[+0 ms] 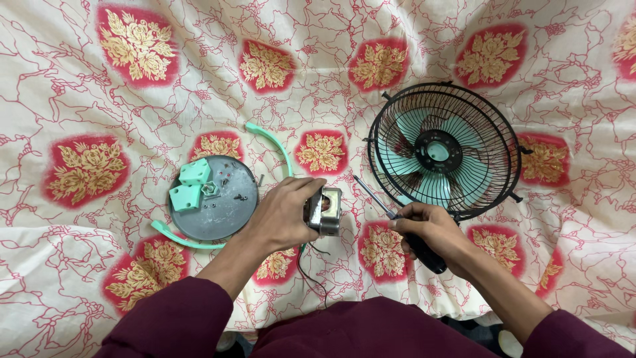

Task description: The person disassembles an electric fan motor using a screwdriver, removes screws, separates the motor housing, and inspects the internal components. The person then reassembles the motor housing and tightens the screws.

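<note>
Metal motor point(324, 211) is sitting gripped in the left hand point(285, 215) beside the fan cage point(445, 150); the right hand point(427, 229) is clutching a screwdriver point(397, 222) below that cage.

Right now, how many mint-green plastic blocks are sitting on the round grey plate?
2. One green block lies at the upper left of the grey plate; the other green block sits just below it, touching or nearly so. Nothing appears to hide more.

Beside the black fan guard point(445, 150) with its teal blades, the left hand point(281, 215) grips a small metal fan motor point(324, 211) while the right hand point(429, 229) holds a black-handled screwdriver point(396, 219) just below the guard.
</note>
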